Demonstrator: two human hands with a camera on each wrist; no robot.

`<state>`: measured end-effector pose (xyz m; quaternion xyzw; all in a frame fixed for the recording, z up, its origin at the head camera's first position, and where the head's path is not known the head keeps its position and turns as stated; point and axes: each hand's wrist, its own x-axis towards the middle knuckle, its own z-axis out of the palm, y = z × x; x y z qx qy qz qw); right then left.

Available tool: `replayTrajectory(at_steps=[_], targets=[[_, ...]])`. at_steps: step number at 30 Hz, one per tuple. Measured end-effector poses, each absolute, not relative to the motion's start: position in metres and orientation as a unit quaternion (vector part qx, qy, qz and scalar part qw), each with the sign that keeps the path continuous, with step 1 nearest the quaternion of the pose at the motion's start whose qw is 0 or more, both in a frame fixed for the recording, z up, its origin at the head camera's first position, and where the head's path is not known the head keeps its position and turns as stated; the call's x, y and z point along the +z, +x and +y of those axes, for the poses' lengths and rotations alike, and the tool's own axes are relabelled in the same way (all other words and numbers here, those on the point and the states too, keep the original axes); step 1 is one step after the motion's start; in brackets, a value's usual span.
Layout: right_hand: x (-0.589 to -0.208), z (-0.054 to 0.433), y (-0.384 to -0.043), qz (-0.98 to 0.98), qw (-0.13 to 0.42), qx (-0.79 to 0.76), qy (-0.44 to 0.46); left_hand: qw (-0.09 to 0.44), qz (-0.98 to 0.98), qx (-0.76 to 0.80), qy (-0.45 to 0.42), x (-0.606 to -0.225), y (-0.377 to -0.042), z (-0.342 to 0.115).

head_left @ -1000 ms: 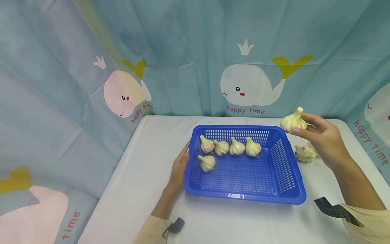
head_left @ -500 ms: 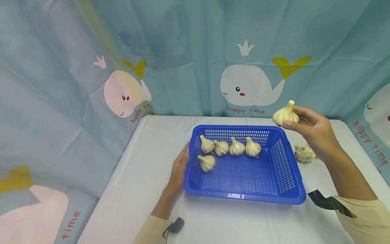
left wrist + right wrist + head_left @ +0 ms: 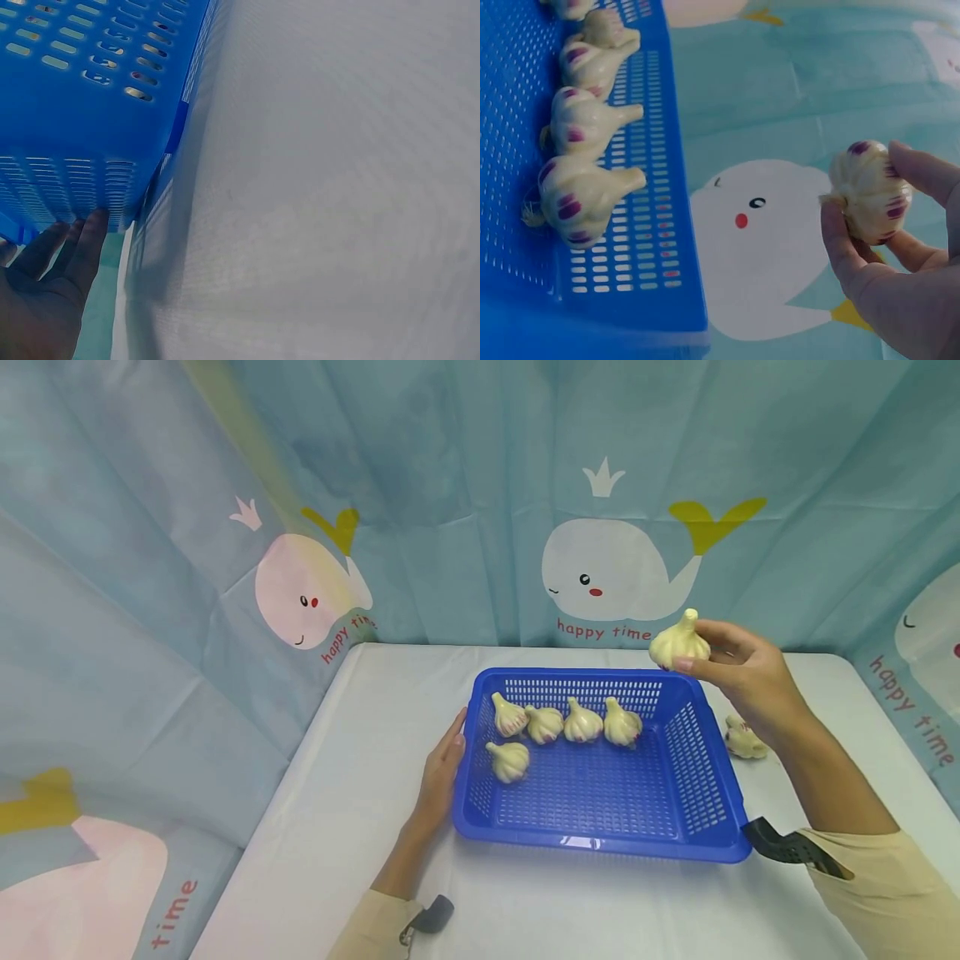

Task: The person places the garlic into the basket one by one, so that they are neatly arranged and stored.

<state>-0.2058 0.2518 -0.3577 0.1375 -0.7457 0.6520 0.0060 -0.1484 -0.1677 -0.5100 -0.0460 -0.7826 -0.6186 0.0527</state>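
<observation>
A garlic bulb (image 3: 680, 642), stem up, is pinched between the thumb and fingers of my right hand (image 3: 742, 668), above the back right corner of a blue plastic basket (image 3: 600, 842). The right wrist view shows purple marks on this held bulb (image 3: 870, 193). Inside the basket, several garlic bulbs (image 3: 582, 722) line the back wall, and a single bulb (image 3: 510, 762) lies in front of them at the left. My left hand (image 3: 438, 777) rests against the basket's left side; in the left wrist view its extended fingers (image 3: 88, 251) touch the slotted wall.
Right of the basket, more garlic (image 3: 745, 739) lies on the white tablecloth (image 3: 360, 760), partly hidden by my right arm. Behind the table hangs a blue curtain (image 3: 450, 527) printed with whales. A dark strap (image 3: 787, 846) sits at my right cuff.
My right hand has carried the garlic bulb leftward, from beyond the basket's right edge to over its back right corner. The left hand and the basket have stayed still.
</observation>
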Motion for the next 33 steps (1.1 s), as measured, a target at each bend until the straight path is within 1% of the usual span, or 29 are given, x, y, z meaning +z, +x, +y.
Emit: replayTrajectory(at_steps=[14, 21, 27, 33], targets=[[-0.364, 0.227, -0.214, -0.796, -0.026, 0.591, 0.127, 0.051, -0.785, -0.616, -0.041, -0.51, -0.149, -0.168], [-0.367, 0.217, -0.215, -0.811, -0.062, 0.571, 0.113, 0.053, -0.787, -0.613, -0.042, -0.51, -0.15, -0.168], [-0.373, 0.21, -0.219, -0.807, -0.074, 0.569, 0.141, 0.052, -0.787, -0.613, -0.041, -0.51, -0.15, -0.167], [-0.378, 0.204, -0.223, -0.809, -0.093, 0.562, 0.143, 0.052, -0.787, -0.614, -0.044, -0.509, -0.149, -0.167]])
